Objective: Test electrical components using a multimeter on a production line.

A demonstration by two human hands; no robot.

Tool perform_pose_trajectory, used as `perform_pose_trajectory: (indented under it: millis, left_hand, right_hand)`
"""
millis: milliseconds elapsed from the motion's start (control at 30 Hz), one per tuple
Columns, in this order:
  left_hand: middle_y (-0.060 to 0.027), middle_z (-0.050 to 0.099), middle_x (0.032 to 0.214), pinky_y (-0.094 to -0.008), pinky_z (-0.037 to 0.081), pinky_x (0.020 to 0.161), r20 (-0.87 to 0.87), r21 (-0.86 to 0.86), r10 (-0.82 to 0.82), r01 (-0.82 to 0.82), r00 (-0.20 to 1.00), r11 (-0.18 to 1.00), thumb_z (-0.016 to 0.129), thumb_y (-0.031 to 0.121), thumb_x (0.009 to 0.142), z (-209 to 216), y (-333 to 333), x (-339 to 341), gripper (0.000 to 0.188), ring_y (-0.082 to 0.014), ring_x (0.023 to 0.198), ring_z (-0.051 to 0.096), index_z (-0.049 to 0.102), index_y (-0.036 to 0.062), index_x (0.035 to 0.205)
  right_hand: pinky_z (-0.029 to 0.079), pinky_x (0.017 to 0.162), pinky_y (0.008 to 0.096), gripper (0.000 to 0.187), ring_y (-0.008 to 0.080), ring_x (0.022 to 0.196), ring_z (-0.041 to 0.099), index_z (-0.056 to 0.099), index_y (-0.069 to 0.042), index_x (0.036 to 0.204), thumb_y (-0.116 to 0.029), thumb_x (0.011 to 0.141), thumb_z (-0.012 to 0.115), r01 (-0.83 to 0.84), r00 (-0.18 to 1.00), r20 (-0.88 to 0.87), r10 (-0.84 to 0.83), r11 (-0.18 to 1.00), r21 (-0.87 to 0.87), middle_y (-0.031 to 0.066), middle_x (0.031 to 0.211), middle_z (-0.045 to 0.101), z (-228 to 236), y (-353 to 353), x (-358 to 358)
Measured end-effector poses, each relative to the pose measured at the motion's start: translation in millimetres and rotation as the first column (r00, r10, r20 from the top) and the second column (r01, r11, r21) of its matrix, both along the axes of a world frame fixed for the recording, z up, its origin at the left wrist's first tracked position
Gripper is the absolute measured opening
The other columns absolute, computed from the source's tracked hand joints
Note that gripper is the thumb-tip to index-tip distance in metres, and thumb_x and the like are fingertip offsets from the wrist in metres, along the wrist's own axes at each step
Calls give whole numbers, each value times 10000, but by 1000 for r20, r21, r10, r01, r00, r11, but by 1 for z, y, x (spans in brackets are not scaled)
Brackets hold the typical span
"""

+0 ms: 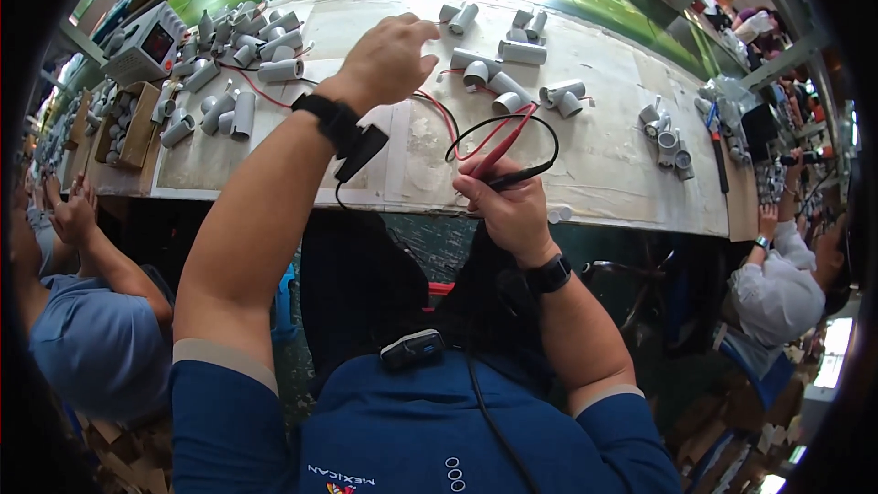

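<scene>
My left hand (391, 57) reaches across the tabletop. Its thumb and fingers are apart and nothing shows between them. Just beyond its fingertips lies a pair of grey cylindrical parts (464, 18). At the near edge of the table, my right hand (512, 210) is closed on a red test probe (501, 148) and a black test probe (519, 176). Their red and black leads loop above that hand and run left, passing behind my left hand. More grey cylinders (523, 53) with short wires lie in front of my right hand.
At the left, many grey parts (279, 41) lie heaped near a box-shaped device (146, 44) with a lit screen and a cardboard box (137, 128). More grey pieces (669, 142) and a dark tool (718, 146) lie at the right. Other people sit at both sides.
</scene>
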State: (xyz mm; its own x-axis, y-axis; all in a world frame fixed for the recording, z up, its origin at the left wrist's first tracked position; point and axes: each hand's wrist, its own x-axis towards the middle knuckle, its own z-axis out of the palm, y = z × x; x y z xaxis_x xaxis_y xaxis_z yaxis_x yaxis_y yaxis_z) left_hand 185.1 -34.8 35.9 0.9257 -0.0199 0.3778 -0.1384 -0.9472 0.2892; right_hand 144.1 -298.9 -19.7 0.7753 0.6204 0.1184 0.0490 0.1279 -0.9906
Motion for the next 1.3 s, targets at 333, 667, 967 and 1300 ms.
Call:
perform_pose_trajectory:
  millis: [333,667,967,1300]
  left_hand:
    - [-178,536,1516,-374,440,1133,-182,369,-36,102,983,924,625,104,905,-17,9,134,458,-325,1342,564,675,170,1356]
    - [-167,707,1197,-399,541,932,-422,119,208,-174,882,978,819,112,799,4,43,97,497,-313,1082,682,682,98,1277]
    - [-97,681,840,-297,546,655,-261,-451,97,-210,960,868,825,188,868,0,44,-24,367,-159,741,669,618,12,1115]
    - [-121,699,848,-343,596,592,-247,-917,28,-225,969,-330,658,156,984,-16,-41,-175,182,-230,704,706,599,-4,1047]
  right_hand:
    - [489,705,251,113,93,782,606,721,4,1011,12,906,764,-81,990,115,82,997,-12,19,860,679,2,1,3]
    - [487,701,252,115,96,780,609,721,2,1010,6,904,767,-82,994,80,80,997,14,23,869,684,3,0,4]
    - [502,599,229,105,88,678,624,713,-10,1042,-57,953,740,-24,995,-99,24,1000,-2,55,853,710,6,-1,3]
    - [517,597,248,129,113,679,638,699,19,1056,-82,980,720,-36,986,-156,54,992,117,98,866,729,11,29,-20]
